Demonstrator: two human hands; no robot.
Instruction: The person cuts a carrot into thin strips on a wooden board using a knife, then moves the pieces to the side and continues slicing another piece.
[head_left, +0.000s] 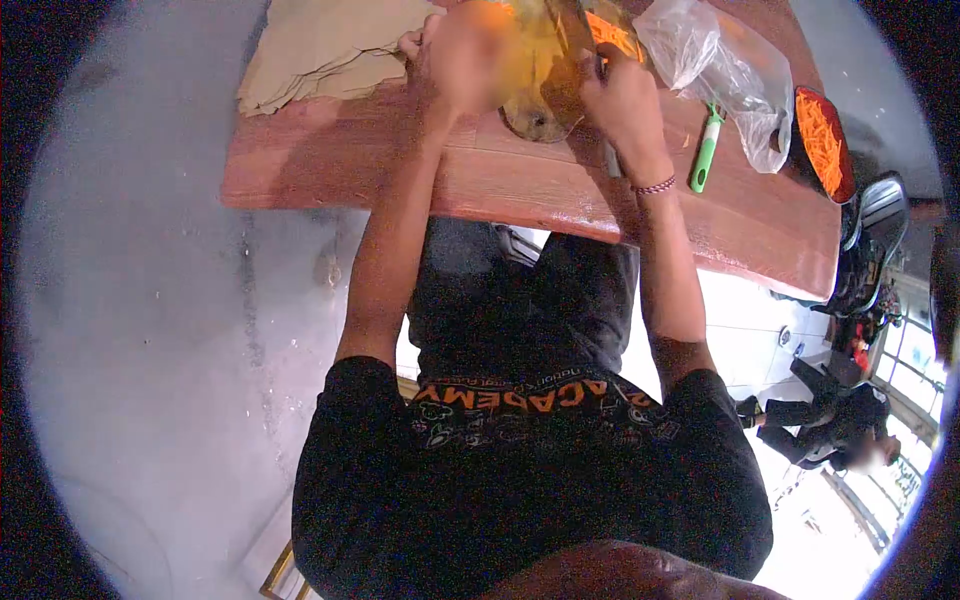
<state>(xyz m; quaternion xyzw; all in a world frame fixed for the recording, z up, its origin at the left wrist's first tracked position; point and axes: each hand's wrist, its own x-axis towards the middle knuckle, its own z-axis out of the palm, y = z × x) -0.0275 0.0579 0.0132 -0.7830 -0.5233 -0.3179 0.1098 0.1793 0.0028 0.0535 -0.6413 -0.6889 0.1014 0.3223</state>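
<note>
My right hand [625,105] is closed around the handle of a knife [573,28], whose dark blade points away from me over a yellowish cutting board [537,75]. On the board's left side, my left hand [458,65] is closed over orange carrot [492,14]; blur hides part of its fingers and much of the piece. Cut carrot strips [612,36] lie just beyond my right hand, to the right of the blade. The board's handle end, with a hole in it, points toward me.
Brown paper or cardboard [325,50] covers the table's left part. Right of my hand lie a clear plastic bag [715,75] and a green-handled peeler [706,150]. A red container of carrot strips [822,145] stands near the right edge of the wooden table [330,165]. Another person [835,415] is at lower right.
</note>
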